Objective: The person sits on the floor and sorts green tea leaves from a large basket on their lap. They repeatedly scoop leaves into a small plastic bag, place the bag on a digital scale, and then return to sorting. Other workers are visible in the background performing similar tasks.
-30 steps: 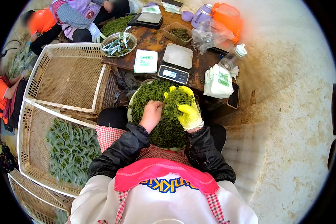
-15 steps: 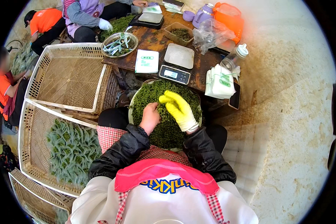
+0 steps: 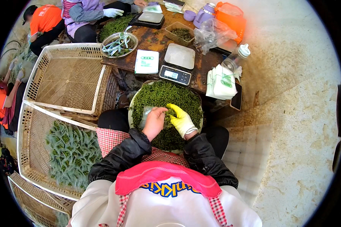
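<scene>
Below me is a wide round tub [image 3: 130,113] heaped with small, beady green sprigs [image 3: 166,94]. Over its middle, my bare left hand [image 3: 154,122] pinches a small clear plastic bag [image 3: 145,116], whose sheet sticks out left of the fingers. My right hand [image 3: 182,120], in a yellow glove with a white cuff, is curled close to the left fingertips. A few green sprigs show between its thumb and fingers, against the bag. The bag's mouth is hidden by the hands.
Beyond the tub, a wooden table [image 3: 155,39] carries a digital scale [image 3: 174,75], stacked bags [image 3: 147,61], a bowl [image 3: 119,44] and a bottle [image 3: 236,57]. On my left, a crate [image 3: 28,151] contains several filled bags [image 3: 72,155]; another crate [image 3: 66,81] stands behind. Co-workers sit far left.
My right hand has lowered and its fingers have curled in toward the left hand. The clear bag now shows beside my left hand. A co-worker's gloved hand has moved up and right.
</scene>
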`<state>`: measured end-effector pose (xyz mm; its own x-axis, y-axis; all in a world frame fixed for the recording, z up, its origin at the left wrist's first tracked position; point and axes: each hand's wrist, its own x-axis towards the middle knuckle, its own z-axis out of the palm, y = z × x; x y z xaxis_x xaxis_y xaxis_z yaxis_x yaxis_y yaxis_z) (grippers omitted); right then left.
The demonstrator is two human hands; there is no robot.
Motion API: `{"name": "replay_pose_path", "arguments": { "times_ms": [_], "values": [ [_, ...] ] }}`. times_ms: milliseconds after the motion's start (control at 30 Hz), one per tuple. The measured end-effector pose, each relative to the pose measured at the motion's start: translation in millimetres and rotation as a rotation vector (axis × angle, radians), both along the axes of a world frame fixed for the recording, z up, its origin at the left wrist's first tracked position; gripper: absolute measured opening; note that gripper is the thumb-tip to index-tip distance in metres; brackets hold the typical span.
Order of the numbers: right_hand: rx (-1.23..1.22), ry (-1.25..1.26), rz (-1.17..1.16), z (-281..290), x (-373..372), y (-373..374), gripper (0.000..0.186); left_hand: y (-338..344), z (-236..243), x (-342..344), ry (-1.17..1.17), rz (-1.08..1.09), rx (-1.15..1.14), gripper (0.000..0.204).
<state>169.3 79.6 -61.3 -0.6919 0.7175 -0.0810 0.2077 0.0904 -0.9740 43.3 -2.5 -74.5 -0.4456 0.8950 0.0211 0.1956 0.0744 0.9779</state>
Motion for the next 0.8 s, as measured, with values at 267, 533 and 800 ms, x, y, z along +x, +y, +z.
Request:
{"name": "replay_pose_path", "arguments": {
  "times_ms": [267, 533, 800],
  "values": [
    [0.313, -0.039, -0.065, 12.3, -4.5, 0.1, 0.05, 4.3, 11.9, 15.8, 0.354, 0.186, 0.106, 0.015],
    [-0.054, 0.159, -0.031, 38.4, 6.8, -13.2, 0.062, 8.3, 23.5, 11.6, -0.19, 0.149, -0.103, 0.02],
    [-0.019, 0.188, -0.052, 64.3, 10.2, -14.2, 0.056, 8.0, 1.8, 9.0, -0.034, 0.102, 0.058, 0.019]
  ]
}}
